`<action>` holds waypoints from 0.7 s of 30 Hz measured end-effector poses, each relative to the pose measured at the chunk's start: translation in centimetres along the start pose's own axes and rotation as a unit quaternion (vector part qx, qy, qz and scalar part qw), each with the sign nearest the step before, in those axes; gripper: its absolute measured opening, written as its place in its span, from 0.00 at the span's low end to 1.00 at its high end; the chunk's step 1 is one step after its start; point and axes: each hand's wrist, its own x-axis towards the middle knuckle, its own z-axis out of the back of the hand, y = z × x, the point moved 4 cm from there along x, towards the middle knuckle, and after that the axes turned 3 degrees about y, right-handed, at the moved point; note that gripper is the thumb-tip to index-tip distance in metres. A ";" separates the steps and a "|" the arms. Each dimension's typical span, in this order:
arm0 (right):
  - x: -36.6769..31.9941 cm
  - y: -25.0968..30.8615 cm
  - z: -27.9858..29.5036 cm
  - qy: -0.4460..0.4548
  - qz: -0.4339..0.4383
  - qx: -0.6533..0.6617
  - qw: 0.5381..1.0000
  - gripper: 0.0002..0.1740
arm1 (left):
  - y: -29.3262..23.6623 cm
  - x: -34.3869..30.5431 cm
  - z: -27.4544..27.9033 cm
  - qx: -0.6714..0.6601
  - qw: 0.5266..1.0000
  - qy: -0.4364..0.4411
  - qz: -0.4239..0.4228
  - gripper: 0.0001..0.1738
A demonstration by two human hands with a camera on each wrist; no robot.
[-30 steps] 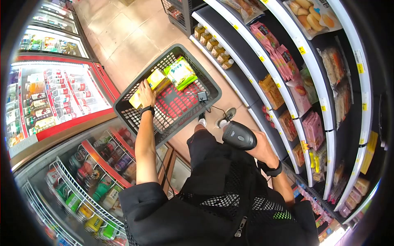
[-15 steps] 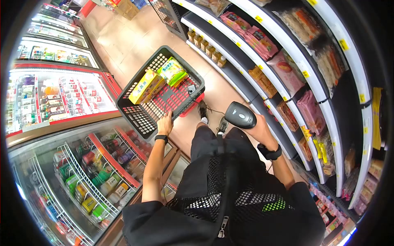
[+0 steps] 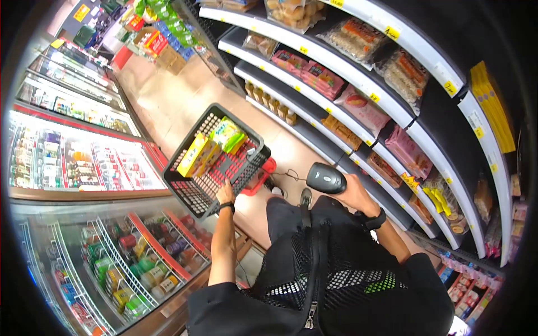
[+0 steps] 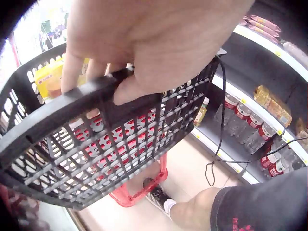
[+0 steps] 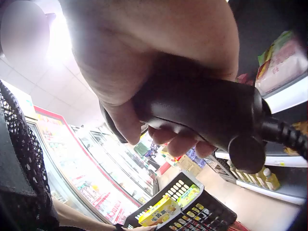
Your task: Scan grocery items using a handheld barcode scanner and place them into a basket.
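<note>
Left hand (image 3: 225,193): the grip is closed on the near rim of the black basket (image 3: 193,203), with the fingers curled over the edge, as confirmed in the left wrist view. The basket is held out in front of the body, above the aisle floor (image 3: 168,95), between the drinks cooler (image 3: 140,252) and the shelves (image 3: 358,84). A red frame (image 3: 264,172) is seen beneath its far end. Inside the basket, a yellow box (image 3: 196,155) and a green packet (image 3: 228,134) are lying side by side at the far end.

Right hand (image 3: 354,193): the grip is clenched around the handle of the black barcode scanner (image 3: 325,178). The scanner is held at waist level, just right of the basket. A cable (image 4: 219,125) is seen hanging from the basket's corner.
</note>
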 end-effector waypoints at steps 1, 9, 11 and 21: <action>-0.1 -0.4 0.0 -0.005 0.002 0.001 1.000 0.24 | 0.3 0.0 -1.1 0.005 0.999 -0.045 -0.006 0.16; 0.6 -0.7 -0.5 0.042 -0.010 -0.027 0.999 0.24 | 0.2 -0.2 -2.1 -0.018 0.999 -0.029 0.024 0.18; 1.2 -0.8 -0.7 0.050 -0.001 -0.024 0.998 0.25 | -0.3 -0.5 -1.9 -0.031 0.998 -0.046 0.022 0.17; 1.7 0.0 -0.7 0.039 0.048 -0.017 0.998 0.21 | -1.9 -1.9 -0.7 -0.041 0.997 -0.046 0.051 0.20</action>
